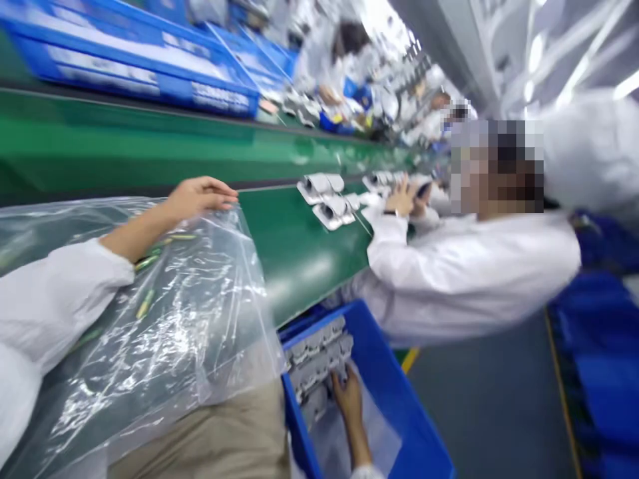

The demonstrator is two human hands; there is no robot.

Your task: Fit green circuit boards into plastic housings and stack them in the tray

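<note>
Plastic bag (pixel 174 319) lay under the open left hand (pixel 200 196). Right hand (pixel 348 399) touched grey parts (pixel 314 356) in the blue bin (pixel 399 406), grip unclear; one firm hold seemed best.

Green belt (pixel 299 259) stretching away, white housings (pixel 327 199) lying on it, white-coated co-worker (pixel 464 273) leaning over, blue trays (pixel 124 66) sitting beyond.
</note>
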